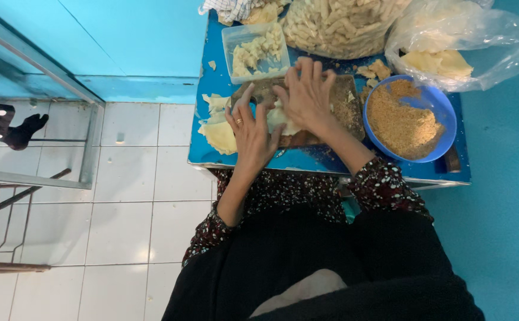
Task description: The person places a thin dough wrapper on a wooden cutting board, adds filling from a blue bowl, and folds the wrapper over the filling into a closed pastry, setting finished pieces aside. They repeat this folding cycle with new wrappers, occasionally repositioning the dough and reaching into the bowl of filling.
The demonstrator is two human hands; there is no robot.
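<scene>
Head view, person seated at a small blue table (pixel 212 151). Both hands work on a pale piece of dough (pixel 280 117) lying on a brown board (pixel 347 106) at the table's middle. Left hand (pixel 252 132) has fingers spread and slightly curled, palm down, fingertips on the dough's left edge; a ring shows on one finger. Right hand (pixel 308 95) lies flat over the dough's top, fingers fanned out, pressing rather than gripping. Neither hand closes round anything.

Step, as judged: rolling or folding the dough sheet on the board, probably around a filling; the filling itself is hidden under the hands.

Around it: stack of thin pale sheets (pixel 216 128) just left of the board, clear tub of pale chunks (pixel 253 50) behind it, blue bowl of brown crumbs (pixel 405 122) to the right, big clear bag of finished sticks (pixel 339 24) at the back, another plastic bag with yellow sheets (pixel 443 59) far right.

Next move likely calls for even pressure from both palms, keeping the roll tight and the thin sheet untorn.
</scene>
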